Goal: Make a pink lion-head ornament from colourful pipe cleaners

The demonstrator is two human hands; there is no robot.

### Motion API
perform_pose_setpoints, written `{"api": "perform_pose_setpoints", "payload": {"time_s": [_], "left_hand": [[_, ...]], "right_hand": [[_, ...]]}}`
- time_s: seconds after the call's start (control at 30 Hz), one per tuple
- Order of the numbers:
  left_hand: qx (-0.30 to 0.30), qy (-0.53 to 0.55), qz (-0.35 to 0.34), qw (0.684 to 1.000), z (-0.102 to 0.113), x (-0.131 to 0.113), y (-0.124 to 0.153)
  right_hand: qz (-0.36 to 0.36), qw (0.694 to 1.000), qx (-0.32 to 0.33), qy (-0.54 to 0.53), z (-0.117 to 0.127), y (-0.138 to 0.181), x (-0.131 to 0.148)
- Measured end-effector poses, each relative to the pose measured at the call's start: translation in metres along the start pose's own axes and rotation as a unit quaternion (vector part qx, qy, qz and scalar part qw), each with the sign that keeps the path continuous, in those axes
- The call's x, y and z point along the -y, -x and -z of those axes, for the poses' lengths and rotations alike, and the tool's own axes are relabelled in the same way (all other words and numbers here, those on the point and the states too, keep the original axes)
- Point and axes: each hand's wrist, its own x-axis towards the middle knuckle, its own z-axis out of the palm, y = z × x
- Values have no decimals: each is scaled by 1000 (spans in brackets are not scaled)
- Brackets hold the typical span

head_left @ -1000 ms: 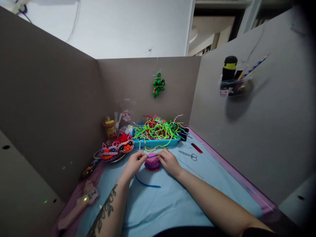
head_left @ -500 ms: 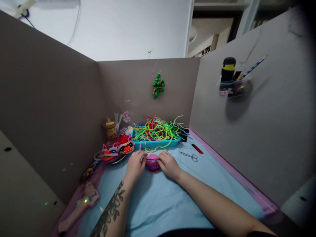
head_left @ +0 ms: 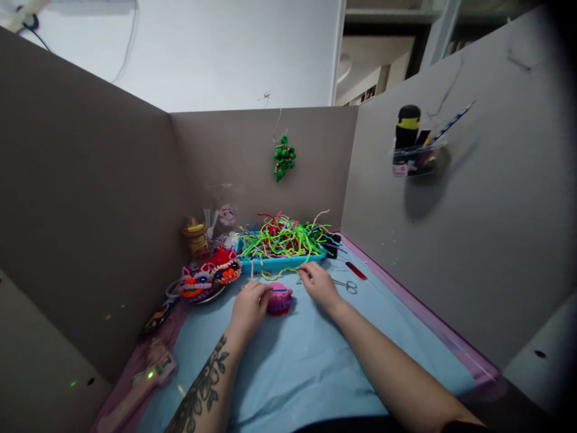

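A pink and purple fuzzy ball with a red base (head_left: 279, 302) rests on the blue cloth. My left hand (head_left: 250, 305) is closed at its left side, pinching a short blue pipe cleaner (head_left: 280, 290) that lies across the top of the ball. My right hand (head_left: 319, 285) is up and to the right of the ball, apart from it. Its fingers are drawn together near a yellow-green pipe cleaner (head_left: 274, 277) in front of the tray; whatever they hold, if anything, is too small to make out.
A blue tray (head_left: 270, 265) heaped with pipe cleaners (head_left: 288, 237) stands at the back. Fuzzy faced figures (head_left: 197, 285) sit on a dish at left, above a pink glue gun (head_left: 146, 379). Scissors (head_left: 350, 287) and a red tool (head_left: 356, 270) lie at right.
My right hand has let go of the blue pipe cleaner and moved up and right, away from the ball. My left hand stays on it. The view has shifted slightly.
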Motion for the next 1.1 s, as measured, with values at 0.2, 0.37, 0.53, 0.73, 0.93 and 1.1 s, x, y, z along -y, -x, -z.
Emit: {"api": "perform_pose_setpoints", "payload": {"time_s": [0.2,0.37,0.53,0.73,0.93,1.1], "left_hand": [[12,4,-1,1000,1,-4,0],[16,0,-1,1000,0,-4,0],[5,5,-4,1000,0,-3,0],[4,9,-19,1000,-1,-2,0],[-21,21,-27,999,-1,-1,0],[-29,30,-34,999,-1,-1,1]], "right_hand": [[-263,930,194,170,49,-10,-100],[-279,908,247,190,58,-1,-132],[-263,900,274,211,53,-2,-132],[-231,903,286,221,53,-2,-121],[-223,909,274,222,40,-5,-113],[-225,923,240,198,39,-4,-119]]}}
